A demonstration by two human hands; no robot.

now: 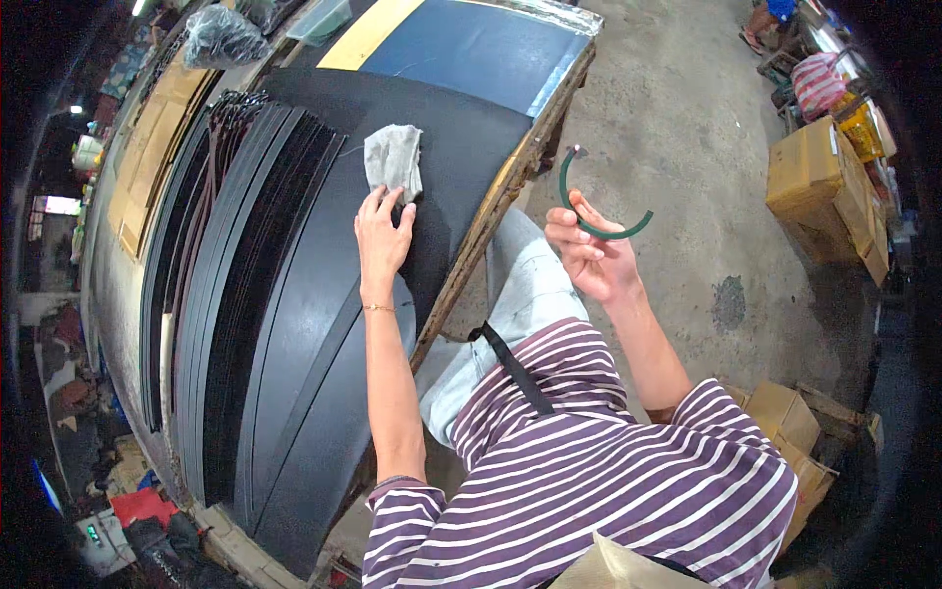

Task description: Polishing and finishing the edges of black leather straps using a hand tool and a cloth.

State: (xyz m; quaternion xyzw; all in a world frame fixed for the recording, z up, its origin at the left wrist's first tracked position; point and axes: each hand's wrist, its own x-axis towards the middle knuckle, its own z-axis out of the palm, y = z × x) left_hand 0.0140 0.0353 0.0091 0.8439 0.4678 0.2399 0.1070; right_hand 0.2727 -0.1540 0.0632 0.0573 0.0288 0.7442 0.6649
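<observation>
My left hand (381,240) reaches over the black table surface (456,147), its fingers stretched out and apart. Their tips touch the near edge of a folded grey cloth (394,159). Beyond the table's right edge, my right hand (597,253) is raised over the floor. Between thumb and fingers it pinches a thin, dark green curved strip (628,232), bent like an open C, with one end pointing up and the other to the right. Left of the cloth lie stacked long black strips (231,304), and one loose black strip (309,393) rests nearer to me.
The table's worn wooden edge (505,187) runs along its right side. A dark blue sheet (471,49) with a yellow band lies at the far end. Flattened cardboard (157,157) sits at the left. A cardboard box (819,177) stands on the floor at right, with more boxes (785,417) nearer.
</observation>
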